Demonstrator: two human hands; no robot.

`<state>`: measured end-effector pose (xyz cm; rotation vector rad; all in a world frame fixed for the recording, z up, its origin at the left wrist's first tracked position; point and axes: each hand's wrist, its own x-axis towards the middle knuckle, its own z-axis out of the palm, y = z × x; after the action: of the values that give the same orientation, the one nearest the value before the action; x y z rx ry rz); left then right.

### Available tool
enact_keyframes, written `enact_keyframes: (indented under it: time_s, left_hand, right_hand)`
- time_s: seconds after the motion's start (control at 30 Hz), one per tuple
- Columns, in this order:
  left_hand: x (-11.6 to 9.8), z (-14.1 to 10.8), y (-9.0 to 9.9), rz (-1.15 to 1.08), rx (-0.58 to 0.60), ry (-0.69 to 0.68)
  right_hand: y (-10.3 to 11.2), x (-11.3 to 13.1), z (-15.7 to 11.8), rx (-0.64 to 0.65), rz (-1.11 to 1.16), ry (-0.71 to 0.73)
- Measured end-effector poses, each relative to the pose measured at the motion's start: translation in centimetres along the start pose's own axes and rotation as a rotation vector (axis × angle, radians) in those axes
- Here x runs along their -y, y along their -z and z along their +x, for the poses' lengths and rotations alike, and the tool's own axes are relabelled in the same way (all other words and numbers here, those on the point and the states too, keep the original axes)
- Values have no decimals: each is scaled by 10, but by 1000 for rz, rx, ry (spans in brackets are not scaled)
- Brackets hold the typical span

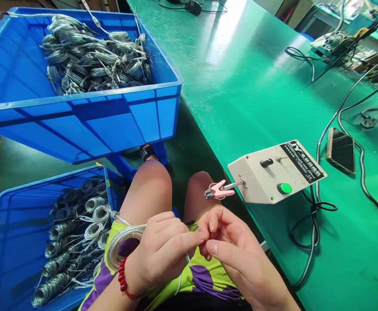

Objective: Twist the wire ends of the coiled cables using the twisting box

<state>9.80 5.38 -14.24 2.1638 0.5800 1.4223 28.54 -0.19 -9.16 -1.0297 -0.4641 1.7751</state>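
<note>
My left hand [163, 248] is closed around a coiled clear-jacketed cable [112, 252]. The coil hangs out on the wrist side, above my lap. Thin dark wire ends [195, 227] stick up at the fingertips of this hand. My right hand [239, 250] meets them there, its fingers curled in a pinch on the wires; the exact grip is partly hidden. A white and green strand shows below the left fingers. Just beyond my hands, a pink clip [219, 190] sits on the shaft of a beige machine [256, 177] with a knob, a switch and a green button.
A large blue bin [81, 114] at upper left holds many cable coils [94, 56]. A lower blue bin [5, 242] on the left holds more coils [57, 263]. On the green table [240, 99] lie a phone [340, 151] and loose black cords [315, 233].
</note>
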Motion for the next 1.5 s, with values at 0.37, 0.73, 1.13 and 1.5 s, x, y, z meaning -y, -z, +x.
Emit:
enact_keyframes:
  time_s: [0.37, 0.73, 1.13, 1.5]
  left_hand:
    - [0, 3, -1, 28, 12, -10]
    - [0, 3, -1, 26, 14, -5]
    - [-2, 2, -2, 40, -12, 50]
    - [3, 4, -1, -22, 78, 19]
  right_hand:
    - [1, -1, 2, 6, -52, 22]
    - [2, -3, 5, 1, -9, 13]
    - [0, -7, 6, 5, -175, 206]
    - [15, 0, 0, 105, -881, 652]
